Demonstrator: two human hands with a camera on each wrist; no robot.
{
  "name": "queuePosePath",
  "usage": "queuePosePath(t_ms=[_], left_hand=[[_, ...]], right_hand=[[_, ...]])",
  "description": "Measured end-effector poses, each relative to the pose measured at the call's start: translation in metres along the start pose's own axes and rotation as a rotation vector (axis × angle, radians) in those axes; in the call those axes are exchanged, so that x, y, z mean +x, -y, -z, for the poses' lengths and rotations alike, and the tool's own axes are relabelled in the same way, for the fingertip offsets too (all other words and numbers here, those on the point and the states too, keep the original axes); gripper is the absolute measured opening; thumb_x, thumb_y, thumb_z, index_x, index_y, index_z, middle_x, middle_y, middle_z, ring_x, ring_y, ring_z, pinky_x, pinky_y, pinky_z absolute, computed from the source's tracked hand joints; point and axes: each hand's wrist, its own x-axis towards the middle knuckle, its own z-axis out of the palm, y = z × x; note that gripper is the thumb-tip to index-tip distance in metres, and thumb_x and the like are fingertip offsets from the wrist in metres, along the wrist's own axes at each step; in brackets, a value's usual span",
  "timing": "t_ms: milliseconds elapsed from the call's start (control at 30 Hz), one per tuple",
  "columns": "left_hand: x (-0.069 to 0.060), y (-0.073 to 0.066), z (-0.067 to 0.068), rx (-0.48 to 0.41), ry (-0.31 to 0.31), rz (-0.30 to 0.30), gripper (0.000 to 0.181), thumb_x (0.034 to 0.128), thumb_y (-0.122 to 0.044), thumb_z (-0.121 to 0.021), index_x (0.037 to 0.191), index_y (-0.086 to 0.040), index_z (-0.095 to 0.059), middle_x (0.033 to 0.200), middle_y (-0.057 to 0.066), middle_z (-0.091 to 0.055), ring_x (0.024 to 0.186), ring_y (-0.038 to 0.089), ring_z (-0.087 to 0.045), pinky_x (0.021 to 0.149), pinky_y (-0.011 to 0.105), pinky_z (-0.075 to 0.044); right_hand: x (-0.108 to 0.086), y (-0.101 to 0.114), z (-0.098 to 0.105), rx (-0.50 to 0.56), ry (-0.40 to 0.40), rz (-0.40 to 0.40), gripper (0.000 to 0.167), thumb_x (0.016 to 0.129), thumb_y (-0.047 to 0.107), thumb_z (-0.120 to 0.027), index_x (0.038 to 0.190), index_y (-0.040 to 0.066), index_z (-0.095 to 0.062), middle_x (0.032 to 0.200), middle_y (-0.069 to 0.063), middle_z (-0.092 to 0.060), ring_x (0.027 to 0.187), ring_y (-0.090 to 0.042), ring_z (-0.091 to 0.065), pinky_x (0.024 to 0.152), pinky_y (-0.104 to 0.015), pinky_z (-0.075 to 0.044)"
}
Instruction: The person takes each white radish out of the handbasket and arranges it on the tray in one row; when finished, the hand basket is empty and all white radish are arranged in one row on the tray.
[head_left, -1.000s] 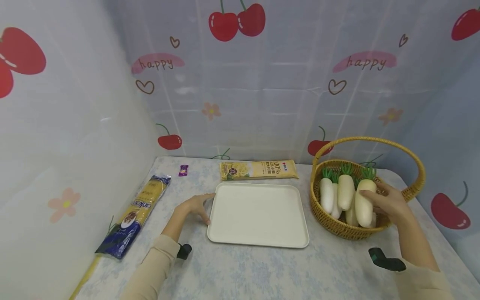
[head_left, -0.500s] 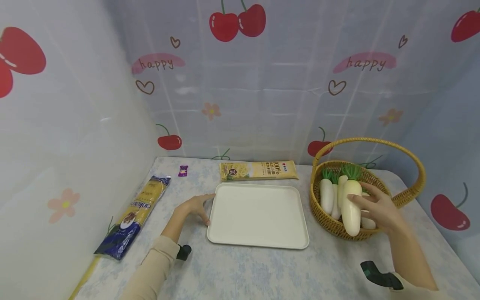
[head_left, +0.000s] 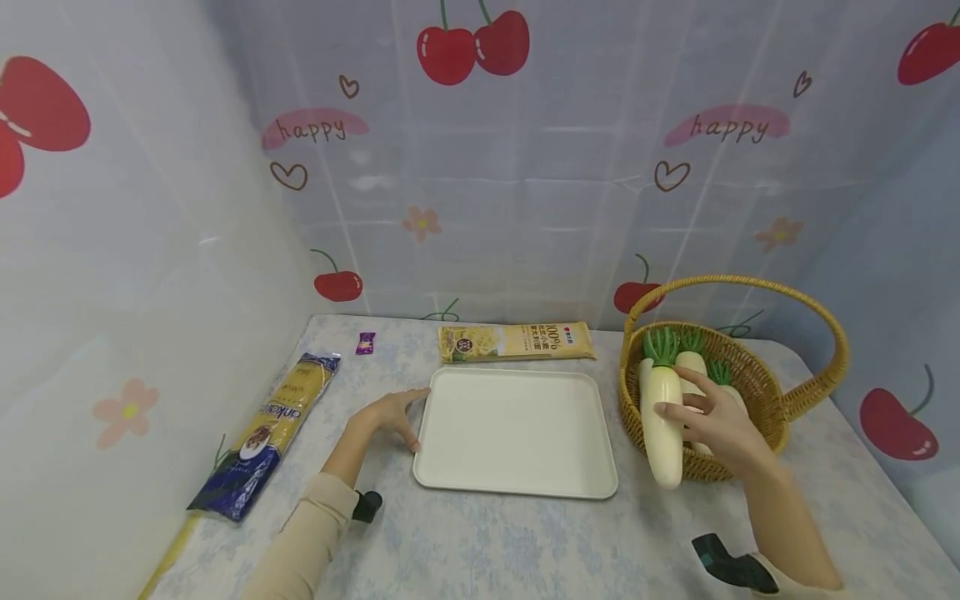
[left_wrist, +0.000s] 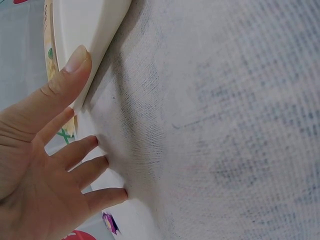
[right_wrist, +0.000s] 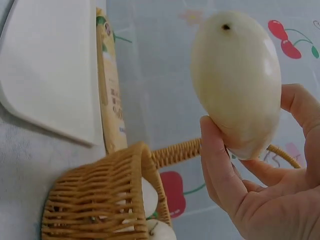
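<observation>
A white radish with green leaves [head_left: 663, 425] is pinched in the right hand [head_left: 716, 421], over the left side of the wicker basket [head_left: 772, 417]. In the right wrist view the radish [right_wrist: 237, 75] hangs above the basket [right_wrist: 95, 200], thumb and fingers of the right hand [right_wrist: 265, 185] around it. More white radishes [head_left: 692, 362] lie in the basket. The left hand [head_left: 386, 415] rests at the left edge of the white tray [head_left: 517, 433], fingers spread. In the left wrist view the left hand's [left_wrist: 55, 155] thumb touches the tray rim [left_wrist: 102, 45].
A yellow noodle packet [head_left: 517, 342] lies behind the tray. On the left is a blue and yellow pasta packet [head_left: 266, 437], with a small purple wrapped sweet [head_left: 365, 342] near the back edge. The basket's tall handle [head_left: 750, 283] arches over it.
The right hand has moved left with the radish, from the middle of the basket to its left side, and lifted it above the others. The left hand has stayed at the tray.
</observation>
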Motion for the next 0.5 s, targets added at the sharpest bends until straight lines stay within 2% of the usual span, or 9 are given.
queuePosePath(t_ms=[200, 333, 500], left_hand=[[0.0, 0.001, 0.0, -0.004, 0.001, -0.005, 0.107, 0.0557, -0.012, -0.09, 0.147, -0.009, -0.033, 0.149, 0.02, -0.032, 0.137, 0.039, -0.027, 0.108, 0.056, -0.027], [0.0, 0.002, 0.0, -0.005, -0.001, -0.005, 0.107, 0.0554, -0.012, -0.09, 0.146, -0.009, -0.034, 0.149, 0.02, -0.033, 0.137, 0.039, -0.027, 0.109, 0.055, -0.027], [0.0, 0.002, 0.0, -0.003, -0.002, -0.003, 0.107, 0.0558, -0.013, -0.09, 0.147, -0.011, -0.034, 0.149, 0.019, -0.033, 0.137, 0.039, -0.027, 0.108, 0.056, -0.027]], right_hand=[[0.007, 0.01, -0.02, 0.027, 0.028, 0.002, 0.085, 0.09, 0.03, -0.063, 0.152, 0.012, -0.009, 0.143, -0.035, -0.026, 0.127, -0.048, -0.035, 0.088, -0.051, -0.049], [0.017, 0.014, -0.033, 0.072, 0.062, 0.004, 0.084, 0.09, 0.029, -0.063, 0.152, 0.01, -0.01, 0.142, -0.033, -0.029, 0.122, -0.042, -0.045, 0.086, -0.044, -0.051], [0.032, 0.016, -0.051, 0.133, 0.112, 0.018, 0.083, 0.09, 0.026, -0.064, 0.151, 0.008, -0.011, 0.141, -0.034, -0.031, 0.116, -0.037, -0.052, 0.088, -0.044, -0.051]])
